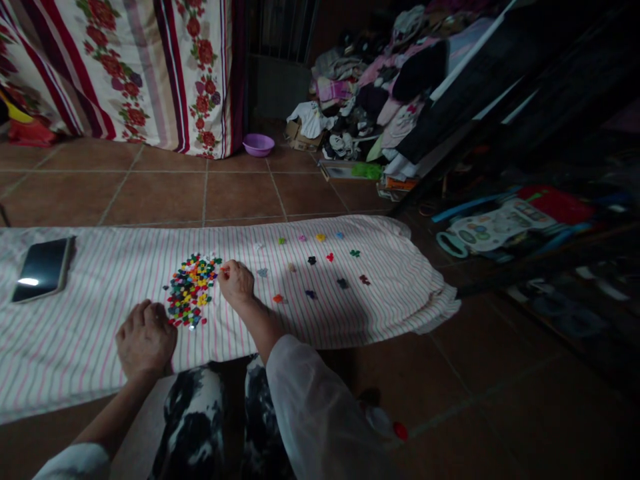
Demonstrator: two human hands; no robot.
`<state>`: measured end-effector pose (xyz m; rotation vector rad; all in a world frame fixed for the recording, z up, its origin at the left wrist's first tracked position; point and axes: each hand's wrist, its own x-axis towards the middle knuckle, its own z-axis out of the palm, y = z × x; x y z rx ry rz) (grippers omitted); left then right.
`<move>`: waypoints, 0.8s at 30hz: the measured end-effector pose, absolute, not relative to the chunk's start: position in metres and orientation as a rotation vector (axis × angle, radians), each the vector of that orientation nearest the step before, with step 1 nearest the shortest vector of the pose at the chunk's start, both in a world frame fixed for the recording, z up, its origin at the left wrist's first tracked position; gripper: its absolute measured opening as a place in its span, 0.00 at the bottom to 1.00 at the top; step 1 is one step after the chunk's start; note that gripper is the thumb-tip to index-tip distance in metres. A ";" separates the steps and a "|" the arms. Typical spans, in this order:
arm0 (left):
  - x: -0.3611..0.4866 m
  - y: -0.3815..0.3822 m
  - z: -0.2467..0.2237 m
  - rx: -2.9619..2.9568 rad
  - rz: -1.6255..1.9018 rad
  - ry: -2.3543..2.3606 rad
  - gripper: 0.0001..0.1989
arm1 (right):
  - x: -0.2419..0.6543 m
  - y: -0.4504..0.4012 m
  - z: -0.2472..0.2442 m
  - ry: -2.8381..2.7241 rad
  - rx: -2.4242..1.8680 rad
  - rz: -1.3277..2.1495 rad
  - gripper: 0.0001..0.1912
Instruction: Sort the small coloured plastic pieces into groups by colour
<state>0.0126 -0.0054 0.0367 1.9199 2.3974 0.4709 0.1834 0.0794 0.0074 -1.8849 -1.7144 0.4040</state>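
Note:
A pile of small coloured pieces (193, 290) lies on the striped cloth (400, 280), too small to tell whether they are beads or tiny blocks. My left hand (146, 339) rests palm down at the pile's lower left edge, fingers loosely spread, holding nothing I can see. Over the pile's right edge, my right hand (237, 281) is closed in a pinch, with a bit of orange-red showing at its fingertips. Right of it lie several small one-colour clusters, among them an orange cluster (278, 299), a grey cluster (263, 273) and a yellow cluster (321, 237).
A tablet or phone (44, 269) lies at the cloth's left. Beyond the table are a tiled floor (240, 190), a purple basin (259, 145), a floral curtain (135, 73) and a heap of clothes (380, 87). A baby walker-like toy (500, 223) stands at the right.

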 end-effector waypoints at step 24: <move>0.018 -0.008 0.048 1.891 0.492 2.361 0.21 | 0.238 -0.003 0.037 -1.508 -1.592 0.405 0.11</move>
